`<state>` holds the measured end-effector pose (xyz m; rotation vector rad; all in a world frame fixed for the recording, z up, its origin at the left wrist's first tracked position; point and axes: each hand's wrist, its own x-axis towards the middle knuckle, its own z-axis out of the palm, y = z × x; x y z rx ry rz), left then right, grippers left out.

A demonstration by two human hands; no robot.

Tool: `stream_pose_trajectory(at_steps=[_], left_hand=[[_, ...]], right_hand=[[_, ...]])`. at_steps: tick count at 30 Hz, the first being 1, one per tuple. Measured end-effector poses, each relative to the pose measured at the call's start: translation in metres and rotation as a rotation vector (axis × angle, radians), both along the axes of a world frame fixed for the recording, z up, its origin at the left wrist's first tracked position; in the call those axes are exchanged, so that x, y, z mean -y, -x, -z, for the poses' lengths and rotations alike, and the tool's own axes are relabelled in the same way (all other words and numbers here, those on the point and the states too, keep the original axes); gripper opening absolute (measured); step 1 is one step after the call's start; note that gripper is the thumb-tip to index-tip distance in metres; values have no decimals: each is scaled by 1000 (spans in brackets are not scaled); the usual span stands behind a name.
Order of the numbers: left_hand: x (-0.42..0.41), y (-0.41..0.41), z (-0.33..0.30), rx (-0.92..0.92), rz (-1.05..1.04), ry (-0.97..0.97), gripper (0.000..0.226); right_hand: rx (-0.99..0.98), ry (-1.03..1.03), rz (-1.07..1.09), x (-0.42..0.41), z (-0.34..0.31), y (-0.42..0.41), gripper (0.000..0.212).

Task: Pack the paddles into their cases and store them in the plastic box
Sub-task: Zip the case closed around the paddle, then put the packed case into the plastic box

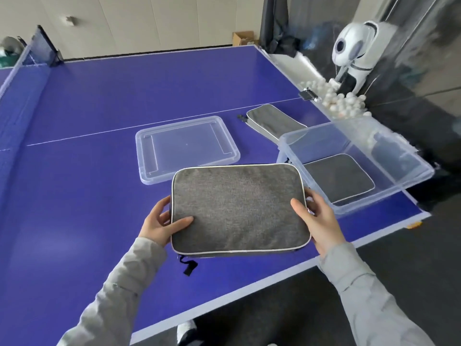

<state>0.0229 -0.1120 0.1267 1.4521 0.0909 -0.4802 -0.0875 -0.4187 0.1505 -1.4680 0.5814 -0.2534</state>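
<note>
Hands: left hand (pixel 159 222) and right hand (pixel 318 218) are gripping opposite ends of 1 grey case (pixel 239 208), thumbs on top.
Plastic box (pixel 389 196): is holding another case (pixel 341 181).
Lid (pixel 187 148): is lying beside it.

Both arms wear loose, pale grey long sleeves, the left sleeve (pixel 117 290) and right sleeve (pixel 366 293) ending in plain cuffs at the wrists.
</note>
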Motion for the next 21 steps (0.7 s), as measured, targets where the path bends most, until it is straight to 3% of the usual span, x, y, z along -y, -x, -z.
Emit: stream_pose_trajectory(at_steps=[6, 10, 15, 21], left_hand=[[91, 53, -12, 14, -16, 36, 77], [154, 81, -21, 32, -14, 49, 78], [215, 91, -33, 63, -15, 22, 76], [278, 74, -41, 140, -22, -15, 64]], right_hand=[[16, 61, -106, 89, -26, 62, 43], [22, 104, -48, 145, -38, 90, 44], [44, 149, 19, 198, -47, 101, 62], [52, 152, 90, 254, -52, 79, 36]])
